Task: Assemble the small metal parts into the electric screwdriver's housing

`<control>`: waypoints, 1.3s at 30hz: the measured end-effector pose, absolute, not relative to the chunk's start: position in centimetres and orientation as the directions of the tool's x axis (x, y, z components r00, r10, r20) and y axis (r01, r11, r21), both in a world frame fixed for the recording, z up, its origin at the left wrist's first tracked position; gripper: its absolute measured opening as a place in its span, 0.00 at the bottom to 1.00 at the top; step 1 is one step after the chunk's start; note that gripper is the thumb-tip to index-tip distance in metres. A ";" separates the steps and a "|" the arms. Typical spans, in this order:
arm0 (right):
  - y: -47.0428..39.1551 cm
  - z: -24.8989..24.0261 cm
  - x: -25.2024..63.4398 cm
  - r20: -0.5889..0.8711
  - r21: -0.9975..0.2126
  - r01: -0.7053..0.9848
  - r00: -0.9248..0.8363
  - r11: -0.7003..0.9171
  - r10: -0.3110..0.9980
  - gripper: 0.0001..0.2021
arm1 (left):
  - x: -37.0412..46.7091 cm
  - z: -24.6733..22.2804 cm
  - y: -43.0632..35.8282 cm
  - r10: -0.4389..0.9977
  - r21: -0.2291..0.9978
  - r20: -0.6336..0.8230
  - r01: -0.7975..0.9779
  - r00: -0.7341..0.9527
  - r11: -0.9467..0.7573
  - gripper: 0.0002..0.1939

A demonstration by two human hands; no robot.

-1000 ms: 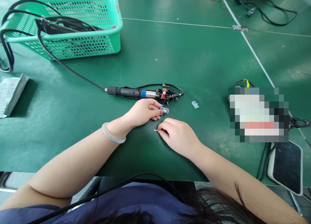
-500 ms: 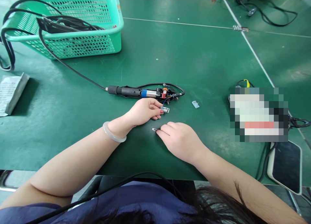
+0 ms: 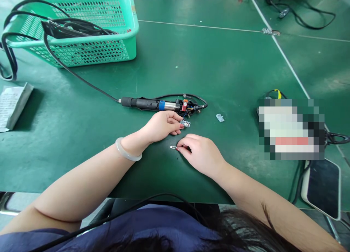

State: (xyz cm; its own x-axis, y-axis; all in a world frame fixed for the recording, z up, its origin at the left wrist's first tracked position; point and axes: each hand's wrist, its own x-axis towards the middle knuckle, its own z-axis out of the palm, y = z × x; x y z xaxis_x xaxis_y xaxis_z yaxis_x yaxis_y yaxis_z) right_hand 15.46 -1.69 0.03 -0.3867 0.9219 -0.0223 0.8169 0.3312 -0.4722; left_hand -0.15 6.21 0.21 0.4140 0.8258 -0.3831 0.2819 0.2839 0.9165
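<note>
Two hands at a green table, each gripping a small part beside an opened tool.

On the table [image 3: 153, 69] we see the green basket [image 3: 93, 53], upper left, with black cables [image 3: 82, 26] in it. Our left hand [image 3: 162, 127] pinches the small switch housing [image 3: 186, 124] between thumb and fingers, its inner parts exposed. Our right hand [image 3: 201, 153], nearer the table's front edge, grips the thin metal piece [image 3: 173, 147] by one end between thumb and forefinger; its free end points left. The black handheld tool [image 3: 144, 103] lies just beyond our left hand, its right end open on wires and the red component [image 3: 184, 105]. A blue wire [image 3: 185, 114] runs from that end toward the housing. The light grey cover piece [image 3: 220, 117] lies apart, right of the tool.
</note>
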 end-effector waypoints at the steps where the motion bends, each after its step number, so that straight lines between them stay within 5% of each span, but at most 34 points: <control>1: -1.7 0.0 15.5 -0.023 -0.460 0.820 -0.394 0.340 0.919 0.06 | -0.2 0.2 6.2 0.828 0.918 -0.380 0.280 0.413 0.282 0.10; 13: -1.4 -0.5 16.1 0.080 -0.308 0.792 -0.530 0.527 0.844 0.10 | 0.0 0.2 6.0 0.837 0.917 -0.370 0.301 0.402 0.261 0.09; 25: 1.6 1.8 19.6 0.279 -0.397 0.795 -0.370 0.458 0.886 0.09 | 0.0 0.1 6.0 0.826 0.919 -0.378 0.278 0.418 0.279 0.11; 34: 1.6 1.1 19.6 0.170 -0.398 0.793 -0.431 0.462 0.886 0.07 | 0.0 0.3 6.0 0.830 0.914 -0.385 0.293 0.404 0.281 0.10; 39: 1.4 0.1 19.5 0.086 -0.257 0.820 -0.507 0.511 0.858 0.11 | 0.0 0.4 6.0 0.836 0.916 -0.383 0.278 0.393 0.289 0.10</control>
State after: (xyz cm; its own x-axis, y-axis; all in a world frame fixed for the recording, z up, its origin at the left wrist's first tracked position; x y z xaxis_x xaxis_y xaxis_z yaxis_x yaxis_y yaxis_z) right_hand 19.52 1.39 0.06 -0.5073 0.8575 0.0857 0.8203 0.5110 -0.2568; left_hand 0.05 6.01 0.38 0.3933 0.8358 -0.3830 0.2780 0.2890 0.9161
